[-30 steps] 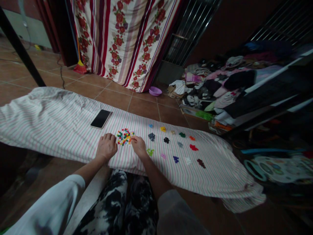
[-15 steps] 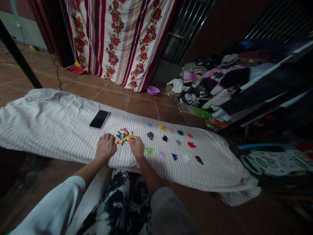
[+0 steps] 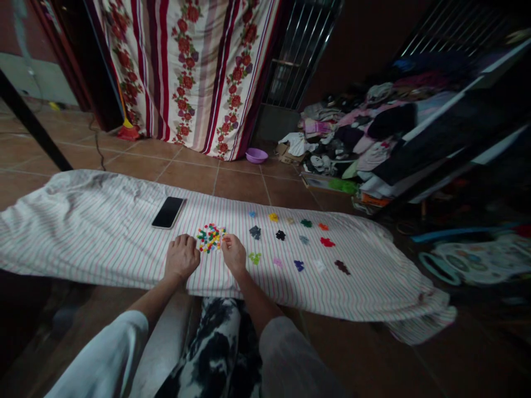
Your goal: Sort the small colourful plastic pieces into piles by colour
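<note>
A loose pile of small mixed-colour pieces (image 3: 211,237) lies on the striped cloth between my two hands. My left hand (image 3: 182,258) rests palm down on the cloth at the pile's left, fingers curled under and no object showing in them. At the pile's right edge, my right hand (image 3: 234,253) has thumb and fingers pinched together; whatever is between the tips is too small to make out. Right of this hand are single-colour groups in rows, among them lime green pieces (image 3: 254,258), dark grey pieces (image 3: 255,232), black pieces (image 3: 281,235) and red pieces (image 3: 327,242).
A phone (image 3: 168,212) lies on the striped cloth (image 3: 103,221) to the left. Beyond the table are a purple basin (image 3: 256,156), a floral curtain (image 3: 207,72) and a broom (image 3: 128,130). Heaped clothes (image 3: 352,132) fill the right side.
The camera view has tilted and shifted slightly. My right hand stays pinched at the pile's right edge, and my left hand keeps its place beside the pile.
</note>
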`<act>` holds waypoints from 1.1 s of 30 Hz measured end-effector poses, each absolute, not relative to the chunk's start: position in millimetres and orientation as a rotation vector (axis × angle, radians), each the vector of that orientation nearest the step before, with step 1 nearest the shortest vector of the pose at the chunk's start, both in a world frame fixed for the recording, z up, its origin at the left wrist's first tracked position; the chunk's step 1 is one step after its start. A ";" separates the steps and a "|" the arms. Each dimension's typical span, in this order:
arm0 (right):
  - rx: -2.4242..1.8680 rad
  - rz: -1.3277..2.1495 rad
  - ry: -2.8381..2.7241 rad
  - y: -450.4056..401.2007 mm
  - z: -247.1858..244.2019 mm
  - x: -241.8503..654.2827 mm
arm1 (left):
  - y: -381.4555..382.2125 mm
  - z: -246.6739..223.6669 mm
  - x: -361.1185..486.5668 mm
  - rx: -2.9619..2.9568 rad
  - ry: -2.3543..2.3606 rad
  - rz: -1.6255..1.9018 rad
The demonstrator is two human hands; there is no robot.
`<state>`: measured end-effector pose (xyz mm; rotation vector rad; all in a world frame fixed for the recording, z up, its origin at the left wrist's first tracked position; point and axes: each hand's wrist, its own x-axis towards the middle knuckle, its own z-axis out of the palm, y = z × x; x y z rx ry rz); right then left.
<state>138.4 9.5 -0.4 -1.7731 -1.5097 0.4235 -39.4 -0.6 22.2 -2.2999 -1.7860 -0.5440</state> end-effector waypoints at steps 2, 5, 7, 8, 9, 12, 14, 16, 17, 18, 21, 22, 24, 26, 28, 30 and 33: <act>-1.771 0.409 -1.505 10.2 -1.0 138.1 | 0.1 21.9 -39.1 -2.299 -1.785 -0.532; -1.761 0.389 -1.515 10.0 -0.7 138.5 | 0.2 22.0 -38.6 -2.291 -1.790 -0.518; -1.750 0.383 -1.541 9.3 0.5 139.1 | -0.1 22.2 -38.2 -2.289 -1.795 -0.509; -1.746 0.382 -1.553 8.9 1.2 139.4 | -0.4 22.4 -38.1 -2.292 -1.796 -0.505; -1.744 0.383 -1.560 8.5 1.9 139.6 | -0.7 22.6 -38.1 -2.294 -1.798 -0.504; -1.743 0.395 -1.559 7.8 3.9 139.9 | -1.6 23.6 -38.6 -2.298 -1.800 -0.510; -1.746 0.407 -1.551 7.5 5.1 139.7 | -2.3 24.7 -39.2 -2.300 -1.804 -0.509; -1.747 0.419 -1.540 6.8 6.7 139.3 | -2.9 25.8 -39.7 -2.304 -1.802 -0.502; -1.745 0.423 -1.535 6.3 7.5 139.2 | -3.2 26.4 -39.9 -2.305 -1.798 -0.497; -1.740 0.425 -1.531 5.7 8.4 139.1 | -3.4 26.9 -40.1 -2.305 -1.792 -0.492; -1.732 0.421 -1.521 3.8 9.8 139.4 | -4.1 28.0 -40.1 -2.310 -1.774 -0.469; -1.734 0.421 -1.517 3.5 9.8 139.6 | -4.3 28.4 -40.0 -2.313 -1.767 -0.460; -1.731 0.420 -1.508 3.2 8.7 140.4 | -4.7 29.2 -39.4 -2.316 -1.759 -0.433; -1.720 0.415 -1.505 3.5 6.7 141.1 | -5.3 30.1 -38.7 -2.310 -1.764 -0.408; -1.713 0.407 -1.503 4.1 4.7 141.4 | -5.9 31.0 -38.0 -2.310 -1.769 -0.395; -1.710 0.407 -1.496 4.8 3.2 141.4 | -6.4 31.7 -37.6 -2.311 -1.776 -0.403; -1.706 0.431 -1.480 5.2 2.0 141.1 | -7.2 32.4 -37.2 -2.310 -1.791 -0.431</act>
